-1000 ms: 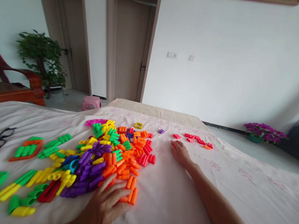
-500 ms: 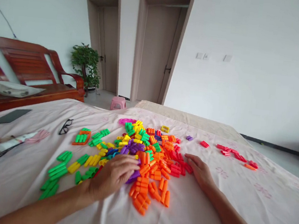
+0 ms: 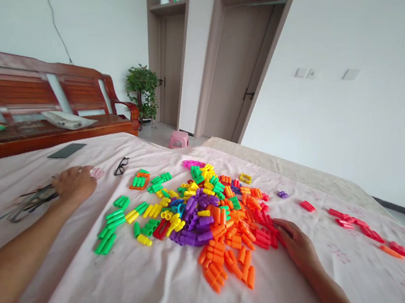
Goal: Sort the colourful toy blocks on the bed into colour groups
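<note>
I couldn't tell either grip: left hand [image 3: 74,184] by pink-striped item [image 3: 98,173], right hand [image 3: 296,241] at red blocks [image 3: 263,237], where light touch suited.

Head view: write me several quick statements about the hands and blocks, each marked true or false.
1. The right hand is at the red blocks on the right edge of the pile. True.
2. The left hand rests on the pile. False: it is apart from it, off to the left.
3. The black glasses lie to the left of the pile. True.
4. The lone purple piece lies left of the yellow frame. False: it lies to the right.
5. Some green blocks lie apart from the pile. True.
</note>
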`<state>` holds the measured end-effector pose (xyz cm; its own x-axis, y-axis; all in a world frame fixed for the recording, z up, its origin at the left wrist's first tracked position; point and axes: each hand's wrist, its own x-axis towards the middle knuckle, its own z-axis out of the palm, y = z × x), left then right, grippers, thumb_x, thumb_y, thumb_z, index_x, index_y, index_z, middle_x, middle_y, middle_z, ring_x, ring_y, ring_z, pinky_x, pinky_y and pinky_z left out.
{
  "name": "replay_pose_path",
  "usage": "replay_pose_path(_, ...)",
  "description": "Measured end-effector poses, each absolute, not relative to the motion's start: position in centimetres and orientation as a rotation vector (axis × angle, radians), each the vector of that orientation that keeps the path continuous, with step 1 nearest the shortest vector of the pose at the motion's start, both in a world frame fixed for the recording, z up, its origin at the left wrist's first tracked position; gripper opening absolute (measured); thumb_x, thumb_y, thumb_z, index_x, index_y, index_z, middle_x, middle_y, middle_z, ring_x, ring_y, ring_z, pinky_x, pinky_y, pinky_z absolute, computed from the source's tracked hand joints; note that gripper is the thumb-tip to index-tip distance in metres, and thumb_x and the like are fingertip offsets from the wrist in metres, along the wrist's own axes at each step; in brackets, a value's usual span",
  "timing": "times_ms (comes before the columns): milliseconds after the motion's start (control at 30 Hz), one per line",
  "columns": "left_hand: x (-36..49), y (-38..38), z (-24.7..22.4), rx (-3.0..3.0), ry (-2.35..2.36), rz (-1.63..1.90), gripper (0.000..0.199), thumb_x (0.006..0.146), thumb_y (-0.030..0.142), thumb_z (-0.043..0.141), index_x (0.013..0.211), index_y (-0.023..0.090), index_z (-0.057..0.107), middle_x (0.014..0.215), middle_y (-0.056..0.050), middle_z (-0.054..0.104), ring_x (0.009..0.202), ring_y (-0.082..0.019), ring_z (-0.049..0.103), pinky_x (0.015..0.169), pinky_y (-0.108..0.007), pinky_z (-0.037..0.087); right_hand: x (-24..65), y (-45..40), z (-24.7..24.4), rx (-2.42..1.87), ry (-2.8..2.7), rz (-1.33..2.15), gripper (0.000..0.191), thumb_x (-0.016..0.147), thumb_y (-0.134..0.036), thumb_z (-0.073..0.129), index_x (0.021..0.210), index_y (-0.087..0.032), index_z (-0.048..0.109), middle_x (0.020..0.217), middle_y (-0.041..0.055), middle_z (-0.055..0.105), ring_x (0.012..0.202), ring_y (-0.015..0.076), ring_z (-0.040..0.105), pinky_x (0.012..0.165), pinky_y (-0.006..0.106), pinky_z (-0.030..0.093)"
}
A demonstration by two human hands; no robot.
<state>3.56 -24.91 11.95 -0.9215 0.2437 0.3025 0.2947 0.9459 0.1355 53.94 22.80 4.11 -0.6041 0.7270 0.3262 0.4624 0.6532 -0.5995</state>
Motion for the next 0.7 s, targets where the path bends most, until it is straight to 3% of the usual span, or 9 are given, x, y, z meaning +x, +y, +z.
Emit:
replay_pose_path(167,0.5,-27.5,11.5,-0.26,-2.945,-0.179,0.053,0.094,0.038,0.037,0.124,0.002,0.061,0.116,-0.028,0.064,0.106,-0.041,0.06,0.082,-0.058,0.045,53.9,22.8,4.1,-0.925,-2.315,0.64,0.041,0.082,-0.052,0.05,0.105,-0.025,0.071,0.117,0.0087,0.071,0.111,0.0287,0.065,0.1,0.04,0.049)
replay_pose_path(433,-1.0,-27.5,11.8,-0.296,-2.943,-0.129,0.047,0.09,0.033,0.043,0.13,0.017,0.062,0.095,-0.012,0.068,0.087,-0.028,0.064,0.077,-0.044,0.049,53.9,22.4,4.2,-0.922,-2.324,0.62,0.041,0.084,-0.051,0.049,0.107,-0.026,0.071,0.118,0.0081,0.071,0.113,0.0286,0.064,0.102,0.04,0.048)
replay_pose_path(600,-0.2,-27.2,11.3,-0.387,-2.868,-0.126,0.048,0.094,0.037,0.039,0.131,0.019,0.062,0.104,-0.01,0.068,0.083,-0.023,0.063,0.074,-0.035,0.049,53.9,22.4,4.2,-0.917,-2.333,0.622,0.041,0.085,-0.05,0.048,0.109,-0.025,0.071,0.12,0.0086,0.07,0.114,0.0284,0.064,0.103,0.04,0.047)
replay_pose_path(700,0.8,-26.5,11.0,-0.462,-2.825,-0.118,0.05,0.096,0.039,0.034,0.133,0.017,0.06,0.112,-0.011,0.067,0.093,-0.025,0.063,0.081,-0.038,0.048,53.9,22.3,4.2,-0.91,-2.337,0.608,0.041,0.085,-0.05,0.048,0.108,-0.025,0.071,0.118,0.0082,0.071,0.112,0.0278,0.064,0.101,0.038,0.048)
